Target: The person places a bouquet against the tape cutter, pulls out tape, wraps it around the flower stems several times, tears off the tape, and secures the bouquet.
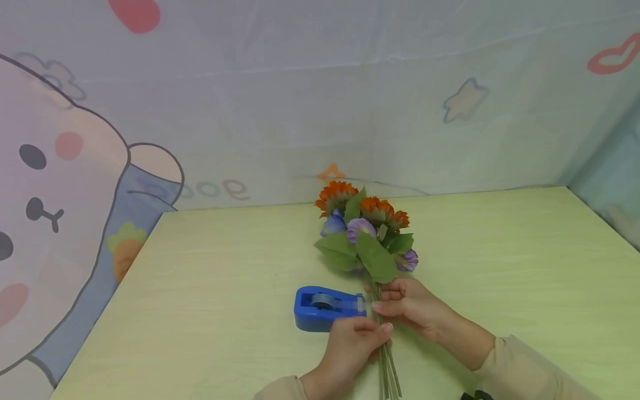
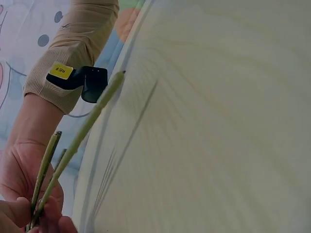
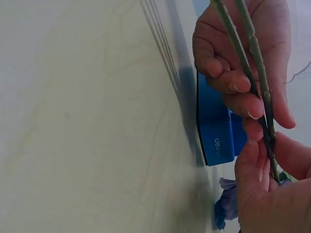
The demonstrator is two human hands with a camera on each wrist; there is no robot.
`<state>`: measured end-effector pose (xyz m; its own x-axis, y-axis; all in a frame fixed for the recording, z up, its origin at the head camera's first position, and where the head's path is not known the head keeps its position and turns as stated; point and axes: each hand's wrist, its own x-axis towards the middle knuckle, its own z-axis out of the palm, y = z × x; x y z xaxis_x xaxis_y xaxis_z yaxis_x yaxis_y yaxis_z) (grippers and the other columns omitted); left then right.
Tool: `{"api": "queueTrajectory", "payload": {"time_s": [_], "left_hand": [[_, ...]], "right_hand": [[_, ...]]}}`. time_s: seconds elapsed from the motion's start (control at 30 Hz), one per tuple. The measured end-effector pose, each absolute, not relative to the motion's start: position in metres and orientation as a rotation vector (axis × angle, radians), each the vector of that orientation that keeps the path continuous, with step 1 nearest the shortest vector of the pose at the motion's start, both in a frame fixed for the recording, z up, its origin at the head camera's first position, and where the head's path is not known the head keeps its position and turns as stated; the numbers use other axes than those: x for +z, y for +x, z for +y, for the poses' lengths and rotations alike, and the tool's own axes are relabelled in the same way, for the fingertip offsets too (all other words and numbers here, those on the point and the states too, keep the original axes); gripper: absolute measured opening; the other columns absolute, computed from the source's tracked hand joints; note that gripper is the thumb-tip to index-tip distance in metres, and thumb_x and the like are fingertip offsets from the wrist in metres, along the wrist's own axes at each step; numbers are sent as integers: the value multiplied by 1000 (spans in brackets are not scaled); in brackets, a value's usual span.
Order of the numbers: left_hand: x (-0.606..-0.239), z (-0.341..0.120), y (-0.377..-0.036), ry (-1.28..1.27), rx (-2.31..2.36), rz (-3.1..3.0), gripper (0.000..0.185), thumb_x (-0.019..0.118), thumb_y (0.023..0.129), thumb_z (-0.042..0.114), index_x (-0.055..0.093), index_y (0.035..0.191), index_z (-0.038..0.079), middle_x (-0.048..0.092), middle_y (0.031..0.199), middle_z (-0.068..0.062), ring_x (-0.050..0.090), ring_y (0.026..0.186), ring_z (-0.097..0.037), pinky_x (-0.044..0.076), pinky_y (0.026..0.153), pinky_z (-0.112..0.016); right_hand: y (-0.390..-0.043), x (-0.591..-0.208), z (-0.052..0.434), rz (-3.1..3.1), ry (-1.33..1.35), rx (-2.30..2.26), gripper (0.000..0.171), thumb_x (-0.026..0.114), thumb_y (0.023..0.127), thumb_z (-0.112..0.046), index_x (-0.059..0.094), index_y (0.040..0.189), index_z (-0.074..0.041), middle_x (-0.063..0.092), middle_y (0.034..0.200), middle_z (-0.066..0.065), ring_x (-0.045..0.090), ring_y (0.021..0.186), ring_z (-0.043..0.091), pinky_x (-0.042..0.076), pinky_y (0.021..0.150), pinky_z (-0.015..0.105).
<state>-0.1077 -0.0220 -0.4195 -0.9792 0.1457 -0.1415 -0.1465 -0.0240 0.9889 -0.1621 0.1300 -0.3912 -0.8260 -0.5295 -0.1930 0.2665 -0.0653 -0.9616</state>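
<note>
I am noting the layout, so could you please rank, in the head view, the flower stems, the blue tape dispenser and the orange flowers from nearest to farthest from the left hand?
From the left hand:
1. Flower stems: held in its fingers, just right of it.
2. Blue tape dispenser: on the table directly beyond the hand, slightly left.
3. Orange flowers: the bouquet's far end, toward the wall.

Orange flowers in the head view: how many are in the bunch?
2: one orange flower at the top left of the bunch, another to its right; leaves may hide more.
</note>
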Motion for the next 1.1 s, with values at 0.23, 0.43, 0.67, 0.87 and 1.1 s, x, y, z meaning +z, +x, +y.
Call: {"api": "queueTrajectory", "payload": {"time_s": [0.23, 0.43, 0.67, 0.87, 1.1], "left_hand": [[-417, -25, -103, 37, 2109, 1839, 30, 49, 97, 15, 65, 97, -10, 69, 85, -16, 65, 73, -15, 51, 64, -26], [-415, -27, -102, -3, 2105, 1762, 30, 45, 99, 15, 62, 102, -8, 69, 88, -15, 67, 77, -18, 54, 68, -30], [-413, -29, -102, -70, 2103, 1710, 29, 49, 97, 19, 63, 104, -7, 67, 80, -2, 63, 71, -10, 53, 67, -28], [-415, -29, -103, -98, 2126, 1738, 28, 56, 94, 18, 66, 101, -7, 65, 74, 0, 61, 65, -7, 51, 65, -24], [-415, -28, -105, -87, 2180, 1766, 26, 59, 92, 14, 67, 96, -10, 64, 67, 0, 58, 57, -6, 47, 59, -19]], "right_hand": [[-164, -394, 129, 1649, -281, -1965, 35, 57, 87, 6, 52, 121, 14, 62, 74, -2, 58, 74, 8, 50, 71, 23], [-164, -399, 130, 1601, -242, -1998, 31, 54, 88, 7, 54, 119, 10, 65, 78, -2, 60, 77, 8, 50, 73, 23], [-165, -402, 131, 1525, -214, -2027, 35, 54, 89, 7, 49, 123, 11, 67, 84, -1, 63, 83, 9, 51, 77, 24], [-165, -401, 130, 1522, -173, -2012, 48, 54, 90, 5, 35, 133, 16, 69, 91, 0, 64, 89, 10, 51, 79, 24], [-164, -401, 130, 1482, -168, -2039, 45, 55, 89, 5, 39, 130, 17, 68, 93, 2, 64, 89, 11, 51, 79, 24]]}}
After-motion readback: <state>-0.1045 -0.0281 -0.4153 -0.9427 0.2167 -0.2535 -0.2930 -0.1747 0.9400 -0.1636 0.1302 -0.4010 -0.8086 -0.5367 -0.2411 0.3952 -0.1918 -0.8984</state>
